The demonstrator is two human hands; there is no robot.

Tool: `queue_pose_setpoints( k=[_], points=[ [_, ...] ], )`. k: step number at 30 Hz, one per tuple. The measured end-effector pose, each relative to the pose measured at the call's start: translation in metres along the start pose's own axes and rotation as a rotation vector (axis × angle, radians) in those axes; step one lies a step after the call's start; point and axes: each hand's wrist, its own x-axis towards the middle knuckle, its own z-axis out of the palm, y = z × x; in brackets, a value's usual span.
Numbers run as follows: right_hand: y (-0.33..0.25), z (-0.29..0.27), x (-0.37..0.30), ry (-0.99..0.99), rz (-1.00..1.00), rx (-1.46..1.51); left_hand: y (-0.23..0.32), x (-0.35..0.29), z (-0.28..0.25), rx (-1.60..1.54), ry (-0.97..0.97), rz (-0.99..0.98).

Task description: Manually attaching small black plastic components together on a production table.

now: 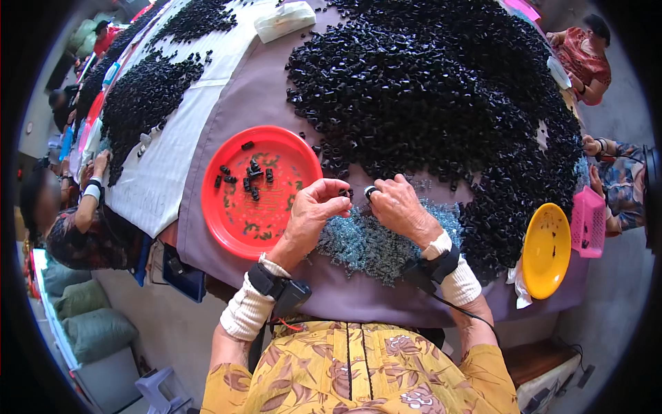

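Observation:
My left hand [314, 212] pinches a small black plastic piece [347, 194] between thumb and forefinger, just right of the red plate's rim. Close by, my right hand [403, 208] is closed with its fingers curled in; a dark band with a white edge shows at one finger, and what the fingertips hold is too small to make out. Below both hands spreads a pile of tiny clear bluish pieces [379, 252]. On the red plate [219, 215] lie several black pieces [254, 170]. Straps with black boxes sit over white cuffs on both my wrists.
A large heap of black pieces [427, 96] covers the table's far and right side. At right are a yellow plate [547, 255] and a pink basket [588, 222]. Co-workers sit along the left and right edges. A white packet [285, 22] lies at the far side.

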Motion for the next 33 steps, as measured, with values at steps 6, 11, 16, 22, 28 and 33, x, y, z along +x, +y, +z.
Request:
queue_pose_setpoints(
  k=[6,11,16,22,28,33],
  points=[
    [0.004,-0.008,-0.005,0.03,0.037,0.004,-0.002,-0.006,0.006,-0.055,-0.043,-0.001],
    [0.009,-0.006,-0.005,0.036,0.052,0.079,-0.009,-0.006,0.003,-0.003,0.019,0.018],
    [0.001,0.001,-0.003,-0.006,0.028,-0.02,-0.012,-0.006,0.001,0.061,-0.008,0.004],
    [0.006,-0.007,-0.003,0.012,0.051,0.136,-0.011,-0.008,0.006,0.11,-0.016,0.007],
    [-0.01,-0.035,0.004,0.166,-0.007,0.229,-0.012,-0.008,0.009,0.231,-0.003,0.013],
    [-0.014,-0.043,0.004,0.075,-0.064,0.168,-0.012,-0.008,0.013,0.338,-0.01,0.086]
  ],
)
